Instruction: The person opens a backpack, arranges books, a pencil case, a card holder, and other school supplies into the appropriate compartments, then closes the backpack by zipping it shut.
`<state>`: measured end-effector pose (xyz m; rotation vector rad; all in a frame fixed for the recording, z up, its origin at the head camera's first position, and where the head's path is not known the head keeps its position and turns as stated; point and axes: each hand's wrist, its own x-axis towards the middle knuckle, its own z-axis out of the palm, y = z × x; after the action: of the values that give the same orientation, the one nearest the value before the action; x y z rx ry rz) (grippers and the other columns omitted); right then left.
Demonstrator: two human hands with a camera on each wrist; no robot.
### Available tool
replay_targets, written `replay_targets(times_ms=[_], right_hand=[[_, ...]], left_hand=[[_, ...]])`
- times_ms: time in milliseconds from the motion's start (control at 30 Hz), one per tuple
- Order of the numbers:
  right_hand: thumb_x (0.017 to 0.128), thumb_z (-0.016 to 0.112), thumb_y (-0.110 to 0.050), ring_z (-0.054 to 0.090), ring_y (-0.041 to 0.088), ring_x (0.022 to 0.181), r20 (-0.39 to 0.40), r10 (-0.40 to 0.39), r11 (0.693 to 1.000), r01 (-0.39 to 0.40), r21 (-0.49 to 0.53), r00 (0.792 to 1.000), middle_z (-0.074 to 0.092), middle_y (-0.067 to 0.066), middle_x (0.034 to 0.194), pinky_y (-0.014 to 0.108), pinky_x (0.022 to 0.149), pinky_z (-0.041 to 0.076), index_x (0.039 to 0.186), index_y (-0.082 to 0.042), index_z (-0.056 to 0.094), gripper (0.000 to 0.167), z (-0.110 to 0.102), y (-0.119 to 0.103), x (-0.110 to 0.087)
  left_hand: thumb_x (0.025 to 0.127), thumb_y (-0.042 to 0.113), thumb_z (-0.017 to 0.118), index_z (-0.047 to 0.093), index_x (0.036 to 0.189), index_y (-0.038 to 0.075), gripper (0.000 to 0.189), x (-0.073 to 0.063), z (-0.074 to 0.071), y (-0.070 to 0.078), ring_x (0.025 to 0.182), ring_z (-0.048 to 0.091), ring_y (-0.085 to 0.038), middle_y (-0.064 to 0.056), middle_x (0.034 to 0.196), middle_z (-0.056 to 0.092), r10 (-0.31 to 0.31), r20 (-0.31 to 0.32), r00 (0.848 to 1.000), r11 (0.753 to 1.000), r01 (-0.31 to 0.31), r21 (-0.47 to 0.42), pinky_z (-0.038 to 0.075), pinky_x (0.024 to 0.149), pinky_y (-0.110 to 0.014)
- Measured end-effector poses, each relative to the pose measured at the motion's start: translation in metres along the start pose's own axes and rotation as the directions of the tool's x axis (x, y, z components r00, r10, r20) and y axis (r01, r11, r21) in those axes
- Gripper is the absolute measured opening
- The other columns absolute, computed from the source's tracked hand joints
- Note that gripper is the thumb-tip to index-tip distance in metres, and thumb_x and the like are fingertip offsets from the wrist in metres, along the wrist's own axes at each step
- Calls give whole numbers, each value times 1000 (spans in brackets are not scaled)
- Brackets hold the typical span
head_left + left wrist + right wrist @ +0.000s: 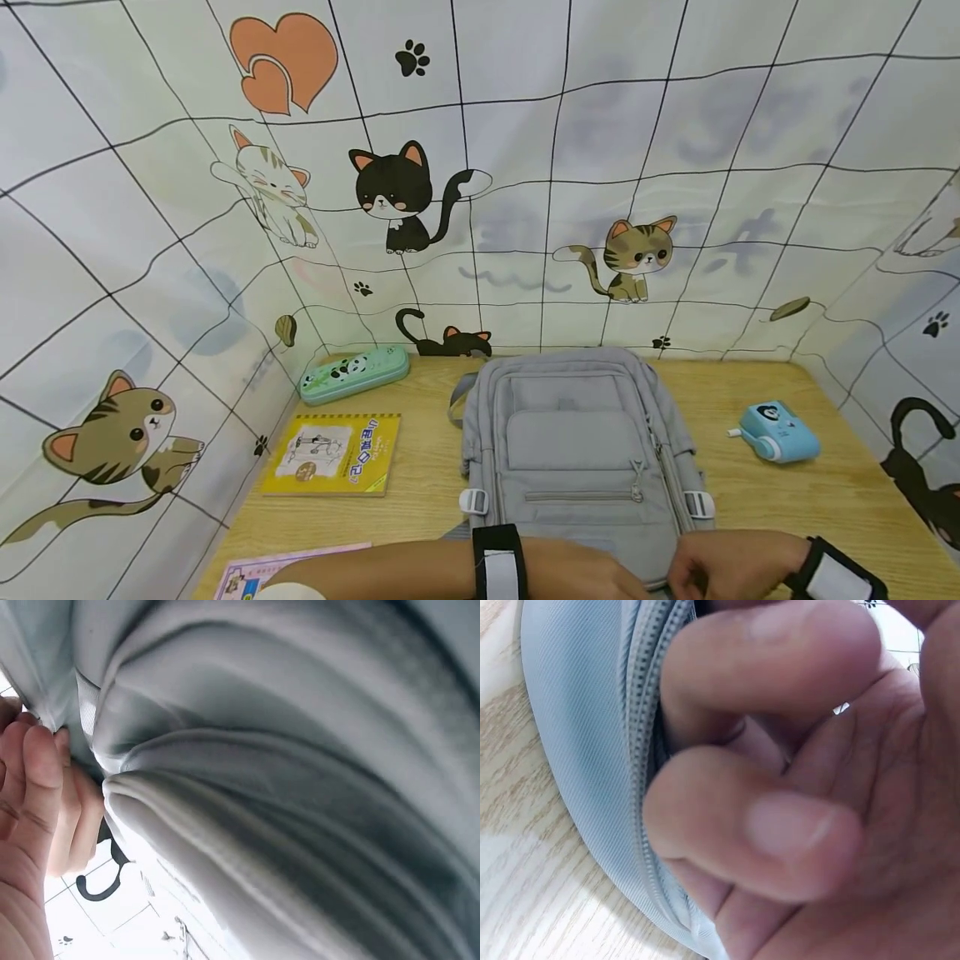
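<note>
Grey fabric backpack [581, 433] lies on the light wood-grain table [787, 500], directly ahead of the person, its long axis running away from the body; both hands are at its near end, toward the right of that edge; the right hand [727, 562] is nearer the near right corner, the left hand [581, 571] reaching across from the left.

State of hands: right, fingers curled beside the pale toothed zip [641, 727], judged to be gripping the backpack's edge, though thumb contact is not shown; left, fingertips at the fabric, its grasp partly hidden, so I cannot tell whether it holds anything.

Markings: yellow spiral-bound book [332, 456], left of the backpack, bears large Chinese characters, seemingly 小屁孩日记; pink-bordered printed booklet [258, 575], near left, partly behind the left forearm, print too small to read; mint-green oblong case [354, 375], far left, and light-blue boxy plastic device with white handle [783, 433], right, carry panda pictures; no brand is legible on the backpack.
</note>
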<state>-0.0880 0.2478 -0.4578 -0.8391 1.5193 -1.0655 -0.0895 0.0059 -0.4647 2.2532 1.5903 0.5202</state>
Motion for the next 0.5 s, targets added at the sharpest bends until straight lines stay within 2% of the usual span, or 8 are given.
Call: replay_targets(times_ms=[133, 267, 367, 500], right_hand=[[85, 62, -11, 45, -8, 62, 5, -8, 1000, 8, 19, 1000, 40, 24, 66, 10, 53, 37, 80, 10, 57, 22, 0, -1, -1], [85, 61, -11, 44, -7, 61, 1, -2, 1000, 2, 31, 1000, 39, 24, 66, 10, 53, 37, 81, 10, 57, 22, 1, 0, -1], [85, 61, -11, 45, -7, 61, -2, 2, 999, -2, 38, 1000, 39, 24, 66, 10, 53, 38, 81, 10, 58, 22, 1, 2, -1], [85, 61, -10, 45, -7, 61, -1, 4, 998, -4, 60, 1000, 37, 25, 66, 11, 54, 38, 82, 11, 57, 22, 0, 5, -2]], left_hand=[[93, 18, 54, 64, 107, 13, 18, -6, -2, 3, 94, 44, 10, 7, 104, 59, -13, 2, 1000, 1000, 13, -13, 31, 88, 0], [93, 20, 54, 64, 103, 15, 15, -10, -7, 7, 88, 44, 12, 8, 98, 58, -41, 43, 998, 998, 43, -42, 33, 83, 0], [92, 22, 55, 64, 103, 16, 15, -14, -11, 11, 88, 43, 14, 9, 99, 58, -66, 79, 995, 997, 70, -46, 33, 82, 0], [92, 22, 54, 63, 107, 16, 18, -21, -12, 14, 91, 43, 14, 10, 102, 59, -80, 88, 993, 996, 84, -37, 32, 85, 1]])
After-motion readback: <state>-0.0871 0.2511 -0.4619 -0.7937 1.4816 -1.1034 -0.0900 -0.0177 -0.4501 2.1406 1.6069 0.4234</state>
